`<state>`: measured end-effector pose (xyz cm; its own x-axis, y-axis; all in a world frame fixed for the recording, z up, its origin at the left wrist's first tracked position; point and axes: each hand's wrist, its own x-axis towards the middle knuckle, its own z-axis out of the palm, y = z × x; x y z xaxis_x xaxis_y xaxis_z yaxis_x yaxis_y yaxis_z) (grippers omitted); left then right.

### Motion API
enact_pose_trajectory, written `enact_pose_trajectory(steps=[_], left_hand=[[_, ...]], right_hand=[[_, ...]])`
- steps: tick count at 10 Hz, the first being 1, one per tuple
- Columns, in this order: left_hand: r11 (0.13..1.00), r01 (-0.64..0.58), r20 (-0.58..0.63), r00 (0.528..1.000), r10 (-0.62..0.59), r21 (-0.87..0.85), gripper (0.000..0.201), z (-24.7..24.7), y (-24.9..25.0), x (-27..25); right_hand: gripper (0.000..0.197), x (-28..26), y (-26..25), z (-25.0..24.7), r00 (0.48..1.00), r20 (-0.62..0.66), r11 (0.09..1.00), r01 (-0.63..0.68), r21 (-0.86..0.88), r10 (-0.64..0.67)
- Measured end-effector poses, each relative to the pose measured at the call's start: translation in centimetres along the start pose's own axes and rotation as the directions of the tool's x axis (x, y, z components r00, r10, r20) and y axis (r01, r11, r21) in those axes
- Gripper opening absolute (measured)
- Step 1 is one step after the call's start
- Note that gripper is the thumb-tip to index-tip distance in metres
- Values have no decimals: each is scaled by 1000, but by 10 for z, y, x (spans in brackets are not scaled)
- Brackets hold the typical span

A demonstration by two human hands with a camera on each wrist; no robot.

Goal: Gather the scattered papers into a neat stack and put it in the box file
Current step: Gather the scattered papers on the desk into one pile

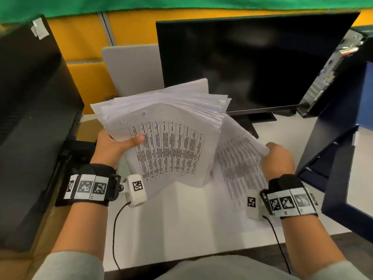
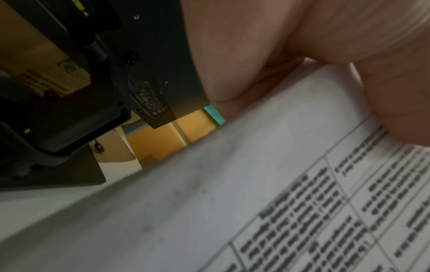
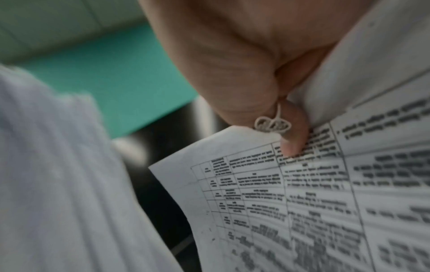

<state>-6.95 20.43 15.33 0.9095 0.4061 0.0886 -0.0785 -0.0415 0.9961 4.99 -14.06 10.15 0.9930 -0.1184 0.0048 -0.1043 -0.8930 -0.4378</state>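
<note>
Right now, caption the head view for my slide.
Left hand grips a thick stack of papers over a white desk; right hand pinches a printed sheet beside it, before a dark monitor.

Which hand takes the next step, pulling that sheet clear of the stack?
Right, probably: the right hand pinches the sheet at its corner; the left hand is full, gripping the stack.

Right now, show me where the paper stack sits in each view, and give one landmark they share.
Head: paper stack at centre, gripped by the left hand.
Left wrist: paper stack fills the lower right, printed page facing the camera.
Right wrist: paper stack blurred down the left side; the right hand pinches one sheet.
Shared landmark: green cloth along the top, a small central patch, and upper left respectively.
</note>
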Motion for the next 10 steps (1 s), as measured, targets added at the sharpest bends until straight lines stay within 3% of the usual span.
enact_pose_trajectory(steps=[1,2,3,4,5,6,7,8,9,10], left_hand=[[1000,4,0,1000,-4,-23,68,0,-2,0],[1000,8,16,1000,-8,-14,60,-1,-2,2],[1000,11,-16,1000,-11,-22,48,-1,-2,5],[999,-1,-40,999,-1,-54,57,3,0,4],[994,8,-91,996,-18,-108,60,7,0,4],[994,-7,-81,997,-2,-112,51,12,1,7],[998,18,-171,985,-29,-68,29,21,2,9],[999,13,-306,952,-26,-44,36,26,2,11],[1000,0,-324,946,2,7,51,27,3,10],[995,-11,-249,968,36,98,41,25,3,6]], right_hand=[[20,-15,-23,-29,925,-340,972,215,96,-171],[24,-14,-48,-38,755,-596,782,535,321,-272],[22,-2,-68,-31,846,-419,502,533,681,-330],[22,6,-82,-24,904,-89,353,252,901,-417],[21,10,-87,-9,863,180,445,57,893,-472],[25,7,-97,-4,826,313,468,-67,881,-469],[32,-3,-95,-18,878,359,772,19,635,-316],[80,-13,-92,-12,884,240,-118,-309,944,-400],[103,-17,-86,-3,674,145,272,86,958,-725],[82,-21,-89,10,752,49,295,197,935,-658]])
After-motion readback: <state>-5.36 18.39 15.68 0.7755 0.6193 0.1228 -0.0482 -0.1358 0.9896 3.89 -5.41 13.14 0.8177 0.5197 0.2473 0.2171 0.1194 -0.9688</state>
